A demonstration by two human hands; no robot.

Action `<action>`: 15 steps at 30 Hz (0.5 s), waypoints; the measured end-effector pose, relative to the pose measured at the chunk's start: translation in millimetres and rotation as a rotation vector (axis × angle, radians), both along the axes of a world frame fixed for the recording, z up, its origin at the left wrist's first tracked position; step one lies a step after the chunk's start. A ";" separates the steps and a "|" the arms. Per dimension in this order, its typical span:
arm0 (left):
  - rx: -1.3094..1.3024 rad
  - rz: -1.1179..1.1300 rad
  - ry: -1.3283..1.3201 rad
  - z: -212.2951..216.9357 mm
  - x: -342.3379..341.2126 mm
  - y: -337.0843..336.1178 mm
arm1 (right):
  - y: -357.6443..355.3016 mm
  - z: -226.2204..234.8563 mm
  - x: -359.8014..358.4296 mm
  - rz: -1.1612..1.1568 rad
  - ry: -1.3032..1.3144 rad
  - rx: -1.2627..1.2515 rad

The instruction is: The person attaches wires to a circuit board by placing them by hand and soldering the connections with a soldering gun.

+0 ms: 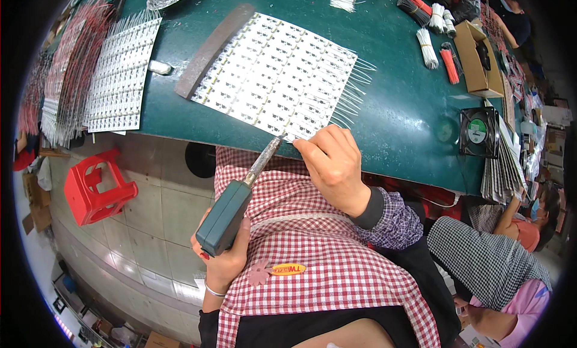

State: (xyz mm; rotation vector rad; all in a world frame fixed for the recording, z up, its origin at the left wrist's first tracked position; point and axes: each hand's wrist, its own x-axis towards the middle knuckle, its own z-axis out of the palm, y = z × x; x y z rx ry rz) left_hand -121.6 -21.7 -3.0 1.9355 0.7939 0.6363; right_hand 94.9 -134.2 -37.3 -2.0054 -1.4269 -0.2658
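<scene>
In my left hand [227, 258] is a dark green soldering iron [225, 219], its metal barrel slanting up and away. The tip reaches the near edge of a white circuit board panel [246, 77] lying on the table. My right hand [333, 164] is closed in a pinch at the panel's near right corner, just right of the tip. Whatever its fingertips hold is too small or hidden to name. Thin white wires [354, 89] stick out from the panel's right side. A brown metal bar [213, 50] lies along the panel's left edge.
Wired panels [123, 77] are stacked at the left of the green table [396, 119]. Wire bundles [427, 47], a cardboard box [478, 59] and a black fan [479, 133] stand at right. A red stool [99, 189] is on the floor; co-workers sit at right.
</scene>
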 end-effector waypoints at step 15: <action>0.000 -0.057 0.016 -0.2 1.3 2.4 | 3.8 0.2 -2.7 -0.033 -0.009 0.002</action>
